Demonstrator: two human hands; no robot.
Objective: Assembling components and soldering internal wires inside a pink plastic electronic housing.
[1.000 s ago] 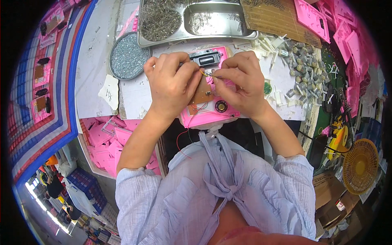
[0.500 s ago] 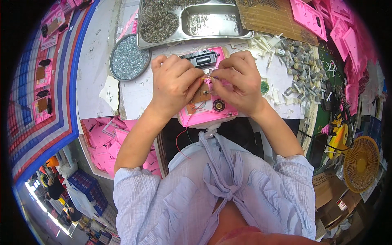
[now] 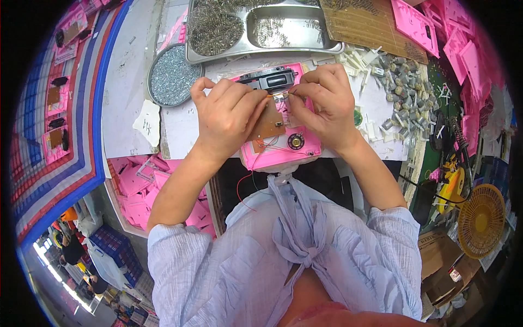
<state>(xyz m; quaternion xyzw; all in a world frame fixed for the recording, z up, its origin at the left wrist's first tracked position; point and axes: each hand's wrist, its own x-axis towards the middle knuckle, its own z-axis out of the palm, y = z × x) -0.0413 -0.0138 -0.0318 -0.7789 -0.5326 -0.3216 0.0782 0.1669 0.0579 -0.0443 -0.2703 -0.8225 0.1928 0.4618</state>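
Note:
Both hands are pinched over a pink plastic panel (image 3: 278, 158) at the table's front edge. Between their fingertips runs a thin yellow-orange wire (image 3: 278, 95). My left hand (image 3: 226, 114) grips the wire from the left, beside a brown circuit board (image 3: 269, 123). My right hand (image 3: 329, 106) holds its other end with thumb and forefinger. A black and grey module (image 3: 275, 80) lies at the panel's far side. Near me on the panel are a small round speaker (image 3: 296, 141) and red wires (image 3: 272, 146). My fingers hide part of the panel's middle.
A round dish of small screws (image 3: 174, 75) stands left, behind a white scrap (image 3: 147, 124). A metal tray (image 3: 289, 27) with springs is at the back. Grey motors (image 3: 406, 87) and white plastic parts (image 3: 373, 131) are heaped right. Pink panels (image 3: 136, 191) fill a bin below left.
Both hands have moved slightly away from me, with the wire now stretched between the fingertips nearer the black module. The panel has shifted slightly right and more of the brown board shows.

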